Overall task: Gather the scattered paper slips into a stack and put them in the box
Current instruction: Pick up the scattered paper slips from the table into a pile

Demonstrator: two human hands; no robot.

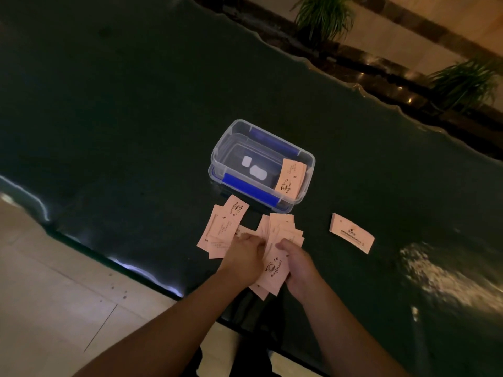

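Pink paper slips printed with a coffee cup lie on a dark table. My right hand [296, 265] and my left hand [243, 255] both grip an untidy bunch of slips [275, 257] between them. Several loose slips [221, 229] fan out on the table just left of my left hand. A neat stack of slips [351, 233] lies apart to the right. The clear plastic box [231, 133] with blue clips stands open beyond my hands, and a few slips [290, 178] lean inside against its right wall.
The dark table [136, 118] has a wavy glossy edge; pale floor tiles [54, 295] show at the lower left. Potted plants [324, 17] stand beyond the far edge. Glare [446, 276] marks the table at the right.
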